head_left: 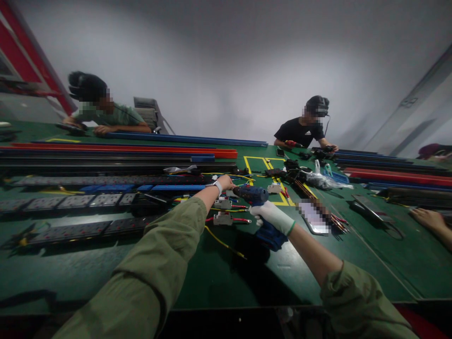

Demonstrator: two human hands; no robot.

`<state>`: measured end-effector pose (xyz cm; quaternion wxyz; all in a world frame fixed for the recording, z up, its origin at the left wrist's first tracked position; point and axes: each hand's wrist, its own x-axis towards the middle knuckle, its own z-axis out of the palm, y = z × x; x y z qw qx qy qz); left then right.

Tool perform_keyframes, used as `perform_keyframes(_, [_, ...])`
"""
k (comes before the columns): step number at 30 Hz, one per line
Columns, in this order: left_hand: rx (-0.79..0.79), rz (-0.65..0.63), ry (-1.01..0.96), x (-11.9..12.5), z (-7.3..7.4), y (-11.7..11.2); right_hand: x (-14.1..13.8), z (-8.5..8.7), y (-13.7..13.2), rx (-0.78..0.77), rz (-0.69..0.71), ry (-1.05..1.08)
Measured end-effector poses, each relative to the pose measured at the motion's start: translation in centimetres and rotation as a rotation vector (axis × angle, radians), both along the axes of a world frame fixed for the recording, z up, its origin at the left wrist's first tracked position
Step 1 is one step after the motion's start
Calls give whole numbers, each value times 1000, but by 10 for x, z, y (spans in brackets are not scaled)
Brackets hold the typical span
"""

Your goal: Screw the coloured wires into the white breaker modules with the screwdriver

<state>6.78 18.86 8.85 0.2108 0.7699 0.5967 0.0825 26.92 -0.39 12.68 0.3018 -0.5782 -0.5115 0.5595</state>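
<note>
My right hand (271, 215), in a white glove, is wrapped round the grip of a blue cordless drill (254, 195) whose nose points left over the green table (212, 273). My left hand (225, 181) is bare, with a white band at the wrist, and reaches to a small white part (231, 193) just ahead of the drill's tip; its fingers look closed, and what they grip is hidden. Two white breaker-like parts with red wires (223, 218) lie just below the drill. A yellow wire (222, 242) trails toward me.
Long black power strips (70, 230), blue, red and black rails (123, 151) lie across the left half. Two people sit at the far edge; another person's hand (429, 219) rests at the right. A pile of wires, a bag and parts (310, 179) sits mid-right.
</note>
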Motion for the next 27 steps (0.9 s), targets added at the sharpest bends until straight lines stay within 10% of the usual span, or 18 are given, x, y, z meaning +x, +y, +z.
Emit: perform_keyframes(27, [-1,-7,15,0,2,-1,1,4,-2,-20,21,-10])
